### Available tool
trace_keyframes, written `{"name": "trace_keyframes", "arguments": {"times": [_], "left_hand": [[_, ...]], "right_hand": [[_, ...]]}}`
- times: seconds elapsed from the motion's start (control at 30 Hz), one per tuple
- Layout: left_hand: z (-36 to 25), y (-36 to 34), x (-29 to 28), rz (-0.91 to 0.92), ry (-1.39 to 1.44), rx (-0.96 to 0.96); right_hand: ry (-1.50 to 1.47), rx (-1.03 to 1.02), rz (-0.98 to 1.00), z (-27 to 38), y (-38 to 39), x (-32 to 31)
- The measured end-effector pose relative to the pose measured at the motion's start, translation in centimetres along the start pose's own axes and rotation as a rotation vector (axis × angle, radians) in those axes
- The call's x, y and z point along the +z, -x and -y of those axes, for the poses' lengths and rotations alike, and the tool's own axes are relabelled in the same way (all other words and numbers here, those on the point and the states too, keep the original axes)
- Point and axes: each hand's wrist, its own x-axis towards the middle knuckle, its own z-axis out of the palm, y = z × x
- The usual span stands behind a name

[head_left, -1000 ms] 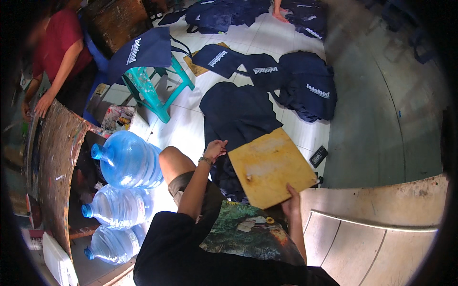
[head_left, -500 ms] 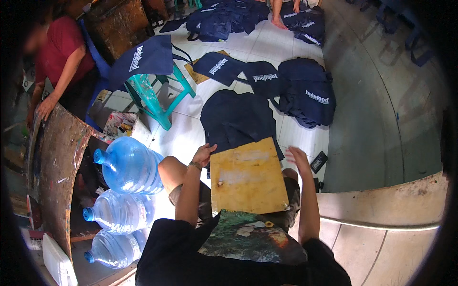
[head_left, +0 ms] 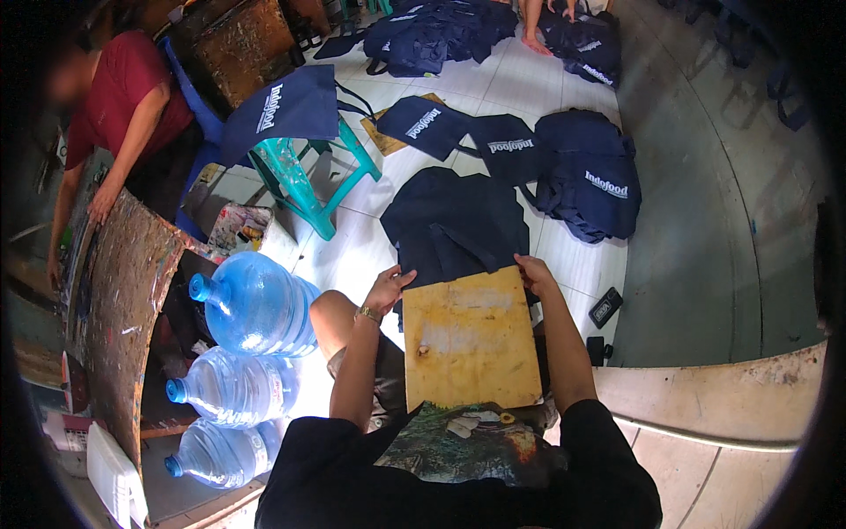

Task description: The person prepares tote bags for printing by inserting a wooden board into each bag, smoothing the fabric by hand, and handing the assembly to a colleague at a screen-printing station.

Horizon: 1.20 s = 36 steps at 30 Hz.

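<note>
Across my lap lies a flat yellow board [head_left: 471, 344], scuffed and stained on top. A navy cloth bag [head_left: 454, 220] covers its far end and spreads onto the floor beyond, its upper layer creased. With my left hand [head_left: 388, 289] I pinch the bag's near edge at the board's left corner. My right hand [head_left: 533, 273] has its fingers closed on the same edge at the right corner. What of the board reaches inside the bag is hidden.
Printed navy bags [head_left: 586, 181] lie beyond, in piles and singly. One hangs over a green stool [head_left: 330, 189]. Large blue water bottles [head_left: 260, 304] stand at my left beside a paint-stained bench [head_left: 123, 300], where a person in red works. A phone [head_left: 605, 307] lies at right.
My right hand, open and apart from the bag before, has come in and taken its right edge. My left hand stays on the left edge. The whole view has shifted slightly.
</note>
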Motion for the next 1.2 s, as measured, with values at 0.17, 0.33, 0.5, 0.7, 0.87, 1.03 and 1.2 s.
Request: {"name": "trace_keyframes", "arguments": {"times": [0.17,0.33,0.5,0.7,0.87,1.03,1.2], "left_hand": [[0.9,0.6,-1.1,0.012,0.068,0.087],[-0.3,5.3,-0.2,-0.025,-0.067,0.173],[1.9,14.9,-0.3,-0.155,-0.219,0.150],[1.8,24.7,1.5,-0.009,-0.257,0.207],[1.1,28.2,-0.6,-0.058,-0.453,0.225],[2.4,30.6,-1.2,-0.117,-0.223,0.362],[-0.3,33.1,-2.7,-0.322,0.183,0.727]], "right_hand": [[-0.009,-0.097,0.052,0.0,3.2,-0.1],[-0.181,-0.090,0.039,-2.8,10.2,-1.5],[0.142,-0.447,-0.120,-5.5,20.0,-1.8],[0.308,-0.396,-0.245,-10.0,30.2,-2.4],[0.347,-0.388,-0.337,-6.9,31.4,1.6],[0.210,-0.687,-0.397,-5.4,27.7,3.5],[-0.070,-0.923,-0.042,3.5,26.3,13.5]]}}
